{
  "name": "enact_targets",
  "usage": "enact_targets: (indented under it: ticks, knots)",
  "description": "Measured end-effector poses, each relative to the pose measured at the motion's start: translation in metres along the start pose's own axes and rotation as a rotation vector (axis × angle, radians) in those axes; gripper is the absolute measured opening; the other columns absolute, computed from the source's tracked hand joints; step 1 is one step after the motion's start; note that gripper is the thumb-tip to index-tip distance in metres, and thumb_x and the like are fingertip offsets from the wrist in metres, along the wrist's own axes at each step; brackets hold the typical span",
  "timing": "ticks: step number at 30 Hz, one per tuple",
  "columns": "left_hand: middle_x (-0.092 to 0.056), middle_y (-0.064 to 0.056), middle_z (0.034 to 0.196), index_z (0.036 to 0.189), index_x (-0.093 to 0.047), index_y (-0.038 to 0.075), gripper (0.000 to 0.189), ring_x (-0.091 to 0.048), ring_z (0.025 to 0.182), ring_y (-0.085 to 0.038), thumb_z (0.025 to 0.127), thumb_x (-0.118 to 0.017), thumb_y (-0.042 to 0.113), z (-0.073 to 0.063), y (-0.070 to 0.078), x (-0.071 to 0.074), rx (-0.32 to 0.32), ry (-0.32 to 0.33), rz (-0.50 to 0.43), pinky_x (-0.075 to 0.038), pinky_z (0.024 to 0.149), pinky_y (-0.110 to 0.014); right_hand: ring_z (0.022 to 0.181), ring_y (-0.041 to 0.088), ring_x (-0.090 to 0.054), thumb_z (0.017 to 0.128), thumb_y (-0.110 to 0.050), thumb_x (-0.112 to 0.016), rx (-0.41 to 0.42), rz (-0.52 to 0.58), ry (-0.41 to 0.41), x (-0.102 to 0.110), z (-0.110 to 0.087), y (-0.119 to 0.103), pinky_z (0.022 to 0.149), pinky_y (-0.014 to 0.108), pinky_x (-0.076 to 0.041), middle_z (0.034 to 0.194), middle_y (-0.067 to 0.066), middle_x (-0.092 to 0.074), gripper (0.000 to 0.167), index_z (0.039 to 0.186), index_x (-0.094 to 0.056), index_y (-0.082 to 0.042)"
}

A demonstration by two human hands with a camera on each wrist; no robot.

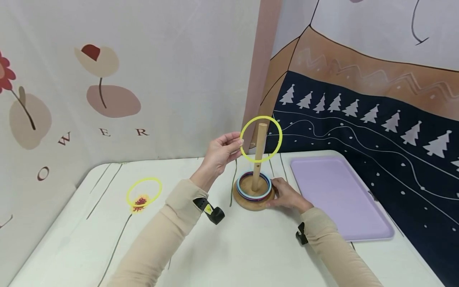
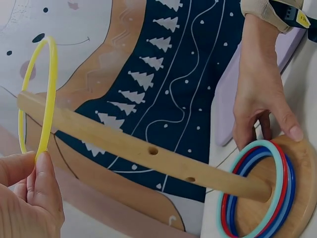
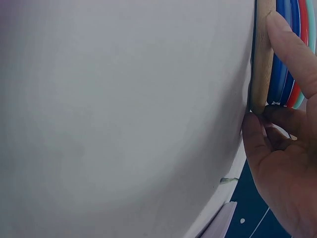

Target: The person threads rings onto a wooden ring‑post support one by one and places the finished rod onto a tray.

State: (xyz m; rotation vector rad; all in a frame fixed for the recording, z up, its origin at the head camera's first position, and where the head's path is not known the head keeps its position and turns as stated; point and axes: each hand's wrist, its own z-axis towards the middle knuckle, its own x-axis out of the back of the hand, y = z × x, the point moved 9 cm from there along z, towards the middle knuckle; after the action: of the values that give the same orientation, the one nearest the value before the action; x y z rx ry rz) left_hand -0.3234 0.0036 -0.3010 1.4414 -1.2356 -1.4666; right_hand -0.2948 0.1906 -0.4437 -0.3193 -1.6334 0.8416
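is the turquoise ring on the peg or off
On: the turquoise ring circles the wooden peg near its foot, above the red ring.

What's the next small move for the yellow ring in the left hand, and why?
Probably ease the held yellow ring down the peg: it appears to encircle the peg's tip, the blue, red and teal rings sit low around the peg, and the right hand is holding the wooden base.

Your right fingers [image 3: 255,139] grip the wooden base [image 3: 262,64] on the counter [image 3: 114,119], beside blue rings [image 3: 281,49], a red ring [image 3: 303,20] and a turquoise ring [image 3: 311,20].
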Motion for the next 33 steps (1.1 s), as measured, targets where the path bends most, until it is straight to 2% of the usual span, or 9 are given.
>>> enact_targets:
  ticks: [9,13,18,26,33]
  knots:
    - [-0.06,0.002,0.084,0.115,-0.062,0.003,0.028,-0.062,0.069,-0.005,0.087,-0.064,0.002,0.009,-0.022,-0.005,0.054,0.01,0.007,-0.055,0.06,-0.016,0.117,0.035,-0.043,0.069,-0.02,-0.084,-0.019,-0.009,-0.002,0.002,0.0,0.0,0.102,0.048,-0.039,0.128,0.025,-0.041,0.084,0.134,-0.041,0.011]
    - [-0.061,0.001,0.087,0.115,-0.063,0.004,0.029,-0.063,0.075,-0.008,0.087,-0.065,0.002,0.013,-0.037,-0.001,0.086,0.028,0.037,-0.056,0.063,-0.017,0.116,0.035,-0.042,0.068,-0.02,-0.084,0.01,-0.005,0.003,0.003,0.0,0.0,0.101,0.049,-0.039,0.127,0.025,-0.042,0.082,0.133,-0.043,0.009]
    - [-0.062,-0.001,0.091,0.115,-0.063,0.004,0.028,-0.064,0.085,-0.014,0.087,-0.064,0.001,0.016,-0.06,0.009,0.119,0.051,0.1,-0.055,0.064,-0.016,0.116,0.036,-0.042,0.069,-0.02,-0.084,0.019,-0.002,0.001,0.002,0.0,0.001,0.101,0.049,-0.039,0.126,0.025,-0.041,0.083,0.135,-0.042,0.008]
    - [-0.064,-0.003,0.092,0.113,-0.064,0.004,0.025,-0.062,0.077,-0.009,0.088,-0.063,0.002,0.017,-0.102,0.035,0.196,0.103,0.195,-0.054,0.061,-0.015,0.12,0.039,-0.039,0.069,-0.018,-0.084,0.03,-0.02,-0.002,0.002,0.001,-0.003,0.104,0.051,-0.035,0.128,0.029,-0.04,0.086,0.134,-0.039,0.014]
    - [-0.063,-0.003,0.085,0.111,-0.065,0.001,0.024,-0.058,0.063,-0.005,0.088,-0.063,0.001,0.018,-0.122,0.047,0.216,0.103,0.218,-0.051,0.055,-0.014,0.119,0.039,-0.04,0.067,-0.02,-0.085,0.045,-0.065,0.009,0.002,0.0,-0.004,0.101,0.05,-0.038,0.126,0.029,-0.041,0.08,0.128,-0.045,0.013]
